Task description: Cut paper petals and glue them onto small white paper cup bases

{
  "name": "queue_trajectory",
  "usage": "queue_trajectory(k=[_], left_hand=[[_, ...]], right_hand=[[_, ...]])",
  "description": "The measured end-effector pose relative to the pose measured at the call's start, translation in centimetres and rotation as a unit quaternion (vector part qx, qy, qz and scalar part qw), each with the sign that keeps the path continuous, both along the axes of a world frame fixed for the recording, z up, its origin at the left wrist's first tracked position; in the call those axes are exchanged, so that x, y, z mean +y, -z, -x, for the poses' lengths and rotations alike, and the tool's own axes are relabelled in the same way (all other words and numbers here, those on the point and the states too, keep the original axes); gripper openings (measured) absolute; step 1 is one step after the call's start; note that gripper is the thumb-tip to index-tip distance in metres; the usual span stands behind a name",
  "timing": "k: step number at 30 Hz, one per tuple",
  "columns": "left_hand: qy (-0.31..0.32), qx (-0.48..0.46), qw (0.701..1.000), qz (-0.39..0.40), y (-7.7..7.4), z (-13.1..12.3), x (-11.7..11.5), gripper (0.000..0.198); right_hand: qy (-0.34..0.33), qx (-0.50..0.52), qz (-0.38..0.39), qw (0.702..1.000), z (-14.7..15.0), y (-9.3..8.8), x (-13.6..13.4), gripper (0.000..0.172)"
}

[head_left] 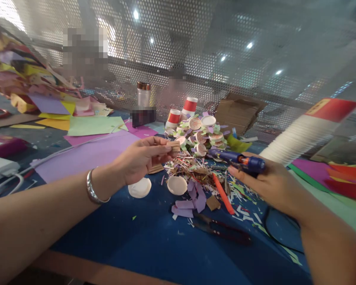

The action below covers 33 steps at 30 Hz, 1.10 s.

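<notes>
My left hand [139, 158], with a silver bangle on its wrist, pinches a small piece of corrugated cardboard [174, 147]. Opposite it, my right hand [274, 184] grips a blue hot glue gun [230, 156], nozzle pointing left toward the cardboard. Just behind the nozzle sits a pile of small decorated paper-cup pieces [200, 136] with purple and green bits. Below my hands lie two white paper discs [177, 185], purple paper strips [184, 208], an orange-red stick [223, 194], a cardboard square [213, 203] and dark thread snips [222, 229].
Paper scraps [195, 170] cover the middle of the blue table [121, 245]. Coloured sheets [95, 126] lie left and right. A long stack of paper cups [308, 130] leans at right. A jar [143, 95], cardboard [239, 113] and a perforated metal screen [195, 47] stand behind.
</notes>
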<state>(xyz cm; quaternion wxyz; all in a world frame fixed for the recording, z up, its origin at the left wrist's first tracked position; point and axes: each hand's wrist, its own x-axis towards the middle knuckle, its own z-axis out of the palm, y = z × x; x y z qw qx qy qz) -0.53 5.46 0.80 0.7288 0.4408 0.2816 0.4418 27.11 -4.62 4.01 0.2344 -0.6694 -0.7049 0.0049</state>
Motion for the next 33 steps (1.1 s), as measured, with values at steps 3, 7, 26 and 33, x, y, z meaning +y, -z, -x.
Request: queue_trajectory(k=[3,7,26,33], left_hand=[[0.012,0.005,1.000,-0.004,0.2,0.2,0.3,0.014],[0.036,0.036,0.999,-0.001,0.3,0.2,0.2,0.012],[0.067,0.093,0.993,-0.018,0.0,0.4,0.0,0.010],[0.076,0.097,0.992,-0.033,0.3,0.4,0.2,0.010]], right_hand=[[0.027,-0.069,0.013,0.997,-2.1,-0.3,0.5,0.028],[0.028,-0.130,0.030,0.991,-4.7,0.1,1.1,0.020],[0.001,-0.177,0.127,0.976,-9.4,4.5,2.5,0.030],[0.021,-0.139,0.180,0.974,-8.1,3.0,1.6,0.045]])
